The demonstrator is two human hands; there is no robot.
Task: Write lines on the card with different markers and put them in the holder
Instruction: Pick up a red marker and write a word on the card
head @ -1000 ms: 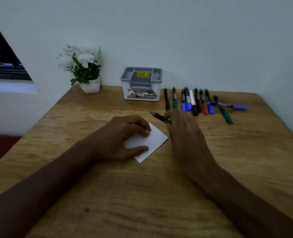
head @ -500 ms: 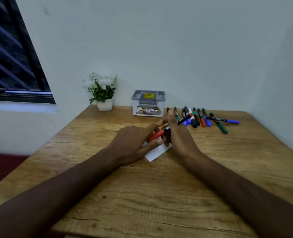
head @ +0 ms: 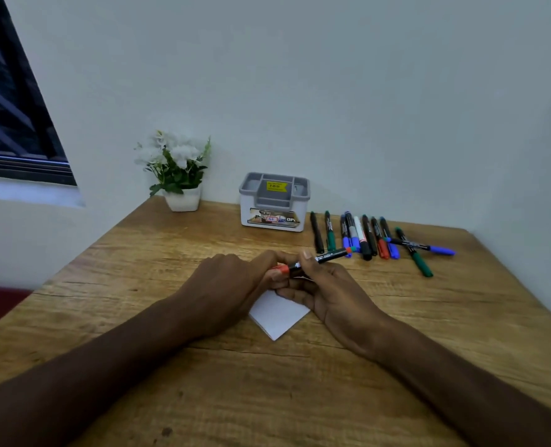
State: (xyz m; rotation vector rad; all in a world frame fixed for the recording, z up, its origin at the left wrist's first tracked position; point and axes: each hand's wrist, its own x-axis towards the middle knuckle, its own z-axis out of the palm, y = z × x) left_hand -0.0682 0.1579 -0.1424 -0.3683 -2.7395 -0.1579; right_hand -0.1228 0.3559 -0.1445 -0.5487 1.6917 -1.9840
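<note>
Since before, both hands lifted: left hand [head: 232, 285] apparently pinches the red cap [head: 280, 270]; right hand [head: 329, 291] grips the marker [head: 324, 258].

A plain room corner, likely a home study or small office. A wooden desk [head: 396, 317] sits pushed against bare white walls [head: 332, 91]. At 12 o'clock stands a grey-and-white holder [head: 274, 204] with a price sticker; at 1 o'clock lie loose markers [head: 364, 237]. At 11 o'clock is a potted plant [head: 177, 172], and at 10 o'clock a barred window [head: 9, 117].
</note>
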